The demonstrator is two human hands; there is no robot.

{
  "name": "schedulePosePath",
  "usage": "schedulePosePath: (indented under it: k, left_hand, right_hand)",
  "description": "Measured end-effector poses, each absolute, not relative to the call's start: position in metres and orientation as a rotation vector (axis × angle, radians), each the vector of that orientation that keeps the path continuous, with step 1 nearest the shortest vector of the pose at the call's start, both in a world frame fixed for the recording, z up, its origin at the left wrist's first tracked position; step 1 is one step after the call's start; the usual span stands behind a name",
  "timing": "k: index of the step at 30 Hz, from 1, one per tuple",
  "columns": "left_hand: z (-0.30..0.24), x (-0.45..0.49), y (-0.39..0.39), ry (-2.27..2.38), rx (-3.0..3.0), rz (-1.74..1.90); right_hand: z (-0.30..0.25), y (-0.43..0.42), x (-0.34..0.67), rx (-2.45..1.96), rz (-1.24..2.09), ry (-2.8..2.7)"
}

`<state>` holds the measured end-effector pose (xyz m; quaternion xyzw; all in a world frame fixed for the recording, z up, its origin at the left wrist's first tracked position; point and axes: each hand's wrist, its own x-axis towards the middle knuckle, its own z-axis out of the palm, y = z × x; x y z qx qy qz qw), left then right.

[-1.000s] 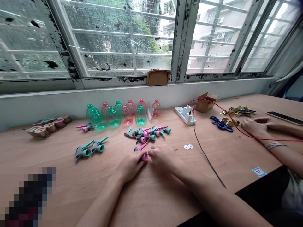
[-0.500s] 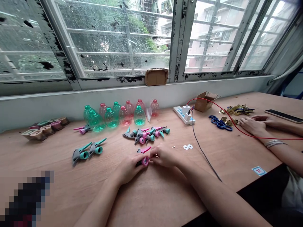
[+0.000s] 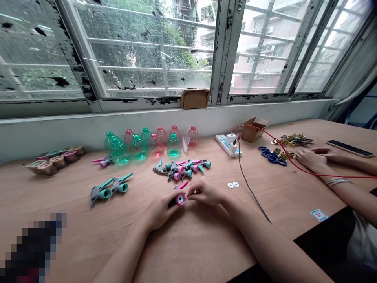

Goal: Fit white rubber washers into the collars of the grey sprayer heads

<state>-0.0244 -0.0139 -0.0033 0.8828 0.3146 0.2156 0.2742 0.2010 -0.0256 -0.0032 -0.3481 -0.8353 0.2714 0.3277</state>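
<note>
My left hand (image 3: 160,210) is closed around a trigger spray head (image 3: 180,199) with a pink collar and pink lever. The collar's open end faces me, and a white ring shows inside it. My right hand (image 3: 207,192) is at the collar's right side, its fingers pinched together. A thin tip shows between these fingers and the collar, and something dark shows in the grip; its kind cannot be made out. Just beyond both hands lies a pile of grey spray heads (image 3: 184,169) with pink and teal collars. Two white discs (image 3: 233,184) lie right of my right hand.
Two teal-collared spray heads (image 3: 112,190) lie at left. Green and pink clear bottles (image 3: 173,146) stand along the wall. A power strip (image 3: 228,146) has a grey cable (image 3: 249,186) and a red cable (image 3: 297,165). Another person's hands (image 3: 312,159) are near blue-handled scissors (image 3: 273,156).
The pink collar has turned slightly toward me, showing more of its white inside. A dark thing now shows in my right fingers. The small pale piece near my right hand is out of sight.
</note>
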Motion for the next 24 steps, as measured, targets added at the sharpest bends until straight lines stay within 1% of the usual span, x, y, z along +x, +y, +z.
schedulePosePath:
  k: [6, 11, 16, 24]
  left_hand:
    - [-0.005, -0.026, -0.014, 0.903, 2.358, 0.698]
    - [-0.005, -0.026, -0.013, 1.043, 2.358, 0.793]
    - [-0.004, -0.025, -0.011, 1.016, 2.374, 0.796]
    - [-0.012, -0.027, -0.007, 1.018, 2.319, 0.857]
  right_hand:
    - [-0.007, -0.024, 0.198, -0.901, 0.672, -2.083]
    - [-0.005, -0.031, 0.186, -0.982, 0.47, -1.975]
    - [-0.003, -0.037, 0.175, -1.089, 0.314, -1.995]
    - [-0.007, -0.036, 0.171, -1.05, 0.489, -1.843]
